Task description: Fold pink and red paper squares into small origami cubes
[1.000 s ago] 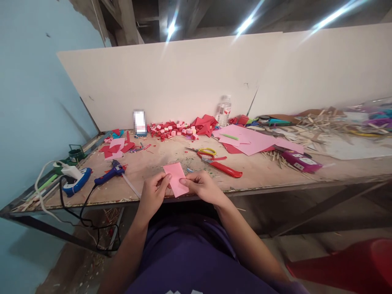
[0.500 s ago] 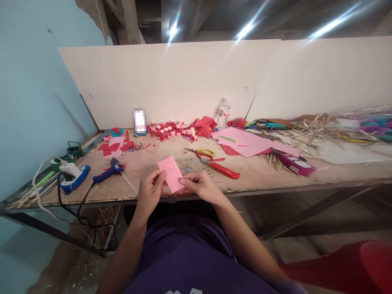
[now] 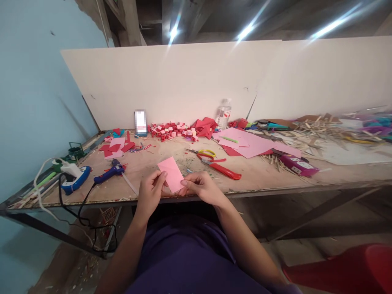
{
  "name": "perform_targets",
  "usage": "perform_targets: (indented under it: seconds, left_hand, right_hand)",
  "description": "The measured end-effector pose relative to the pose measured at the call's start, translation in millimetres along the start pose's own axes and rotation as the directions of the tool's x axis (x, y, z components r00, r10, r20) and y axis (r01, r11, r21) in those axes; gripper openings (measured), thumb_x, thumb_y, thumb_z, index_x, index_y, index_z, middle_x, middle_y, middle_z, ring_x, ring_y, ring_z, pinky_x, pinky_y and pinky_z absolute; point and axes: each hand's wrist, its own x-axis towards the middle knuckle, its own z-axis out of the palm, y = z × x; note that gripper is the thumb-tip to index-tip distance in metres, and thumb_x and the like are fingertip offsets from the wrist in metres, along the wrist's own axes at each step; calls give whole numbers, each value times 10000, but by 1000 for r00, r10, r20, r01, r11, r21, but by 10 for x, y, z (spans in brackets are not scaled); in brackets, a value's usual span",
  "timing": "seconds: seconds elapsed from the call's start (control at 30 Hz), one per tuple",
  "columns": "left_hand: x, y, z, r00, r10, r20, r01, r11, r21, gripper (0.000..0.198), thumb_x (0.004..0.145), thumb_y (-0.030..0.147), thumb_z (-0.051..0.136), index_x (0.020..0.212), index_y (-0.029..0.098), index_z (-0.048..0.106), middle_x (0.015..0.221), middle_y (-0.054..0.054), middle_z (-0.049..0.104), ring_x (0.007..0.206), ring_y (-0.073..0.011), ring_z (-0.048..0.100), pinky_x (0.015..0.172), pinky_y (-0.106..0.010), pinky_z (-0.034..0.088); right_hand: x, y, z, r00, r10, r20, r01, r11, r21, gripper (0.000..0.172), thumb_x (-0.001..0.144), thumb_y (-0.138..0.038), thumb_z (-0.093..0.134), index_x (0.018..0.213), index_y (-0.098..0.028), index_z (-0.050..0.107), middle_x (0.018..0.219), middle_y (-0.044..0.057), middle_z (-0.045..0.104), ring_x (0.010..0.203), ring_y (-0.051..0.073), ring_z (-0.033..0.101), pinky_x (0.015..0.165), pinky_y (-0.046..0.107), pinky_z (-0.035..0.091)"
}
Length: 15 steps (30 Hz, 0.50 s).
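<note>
A small pink paper rectangle [image 3: 171,172] is held over the front edge of the wooden table [image 3: 147,163], tilted with its upper end to the left. My left hand [image 3: 151,192] pinches its lower left edge, fingers closed. My right hand [image 3: 200,188] pinches its lower right corner, fingers closed too. Both hands sit close together just in front of my purple shirt.
A blue glue gun [image 3: 108,172] with a black cable lies left of my hands. Scissors [image 3: 206,154] and a red cutter [image 3: 225,170] lie to the right. Red and pink paper cubes [image 3: 173,130], a phone [image 3: 140,122], a water bottle [image 3: 223,112], pink sheets [image 3: 251,141] and wooden sticks [image 3: 309,130] sit further back.
The pink paper has turned so its upper end leans more to the left, and my right hand's grip has slid toward its lower corner. The view has shifted slightly.
</note>
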Motion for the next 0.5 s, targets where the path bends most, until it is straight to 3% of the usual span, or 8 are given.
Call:
perform_targets:
  seconds: [0.27, 0.5]
  left_hand:
    - [0, -13, 3, 999, 2, -37, -3, 1000, -21, 394, 979, 415, 535, 656, 189, 551, 576, 28, 537, 562, -121, 515, 604, -234, 404]
    - [1, -13, 9, 999, 0, -33, -1, 1000, -27, 390, 976, 408, 541, 658, 185, 567, 581, 30, 537, 555, -118, 514, 596, -230, 399]
  right_hand:
    - [10, -45, 6, 1000, 6, 10, -5, 999, -42, 411, 826, -528, 764, 810, -118, 784, 766, 109, 788, 706, 193, 734, 684, 265, 547]
    - [15, -46, -1, 998, -54, -10, 53, 996, -71, 422, 855, -511, 735, 693, -122, 753, 634, 76, 734, 582, 163, 663, 620, 264, 506]
